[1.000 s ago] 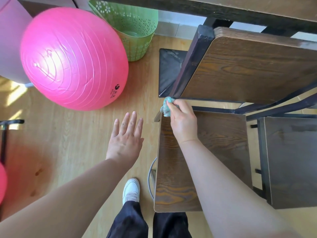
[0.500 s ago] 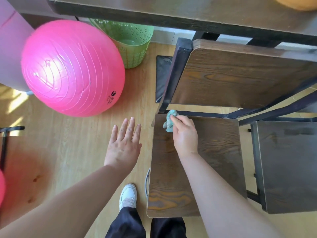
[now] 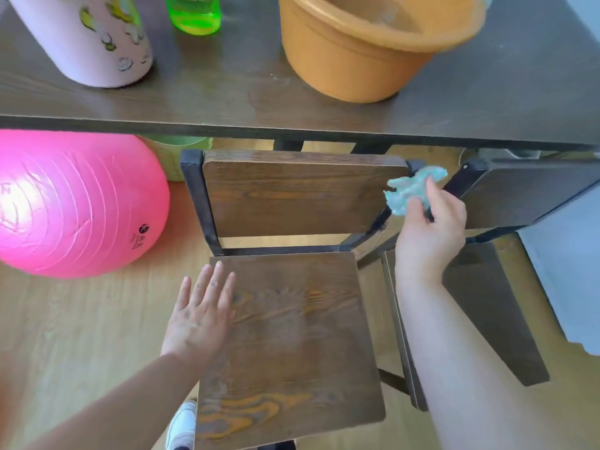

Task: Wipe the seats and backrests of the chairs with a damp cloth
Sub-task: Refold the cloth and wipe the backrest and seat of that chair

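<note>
A small dark wooden chair stands in front of me, with its seat (image 3: 292, 336) below and its backrest (image 3: 292, 193) tucked under the table edge. My right hand (image 3: 428, 232) holds a crumpled teal cloth (image 3: 412, 190) at the right end of the backrest, by the black frame post. My left hand (image 3: 201, 316) is flat with straight fingers over the seat's left edge; whether it touches the wood I cannot tell. A second chair (image 3: 500, 293) of the same kind stands to the right, partly behind my right arm.
A dark table (image 3: 227, 102) spans the top, carrying an orange basin (image 3: 367, 43), a green bottle (image 3: 194, 14) and a pale patterned container (image 3: 91, 37). A large pink exercise ball (image 3: 71, 203) sits on the wooden floor at left, a green basket (image 3: 175, 157) behind it.
The view has lifted, bringing the tabletop into sight. My right hand moved the cloth from the seat's back left corner up to the backrest's right end. My left hand shifted onto the seat's edge.
</note>
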